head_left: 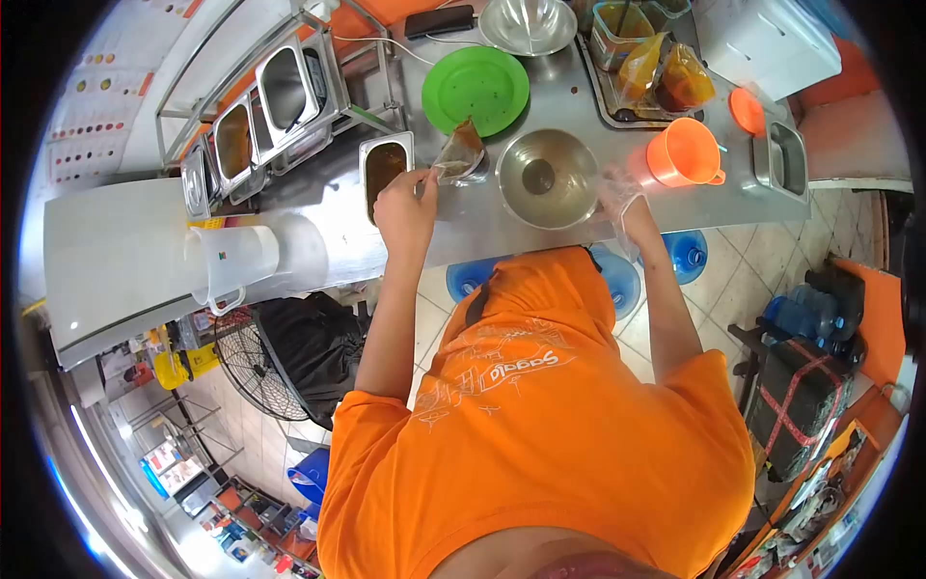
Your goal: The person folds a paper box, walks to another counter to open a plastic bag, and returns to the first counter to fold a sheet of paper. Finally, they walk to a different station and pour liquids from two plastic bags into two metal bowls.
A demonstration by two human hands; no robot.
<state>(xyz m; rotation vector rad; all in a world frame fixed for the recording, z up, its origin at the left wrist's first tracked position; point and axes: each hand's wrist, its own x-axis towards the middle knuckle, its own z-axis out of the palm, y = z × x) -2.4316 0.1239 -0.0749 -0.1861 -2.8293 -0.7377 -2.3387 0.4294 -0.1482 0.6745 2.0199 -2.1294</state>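
My left hand (pixel 405 214) is closed, its fingertips pinching the open end of a clear plastic bag (pixel 463 147) with brown sauce in its far corner. The bag lies between the green plate (pixel 463 77) and a steel pan of brown sauce (pixel 388 164), which stands right beside the hand. My right hand (pixel 635 220) is at the near right rim of a steel mixing bowl (pixel 521 198) with a little liquid at the bottom. Thin clear plastic (pixel 617 193) covers its fingers and hangs below them, and the fingers look closed on it.
An orange jug (pixel 683 154) stands right of the bowl, near a steel container (pixel 783 159). Behind it, a tray (pixel 608 114) bears filled bags and a tub. Steel pans sit in a rack (pixel 289 87) at left, near a clear pitcher (pixel 236 261). Blue water bottles (pixel 617 275) are under the counter.
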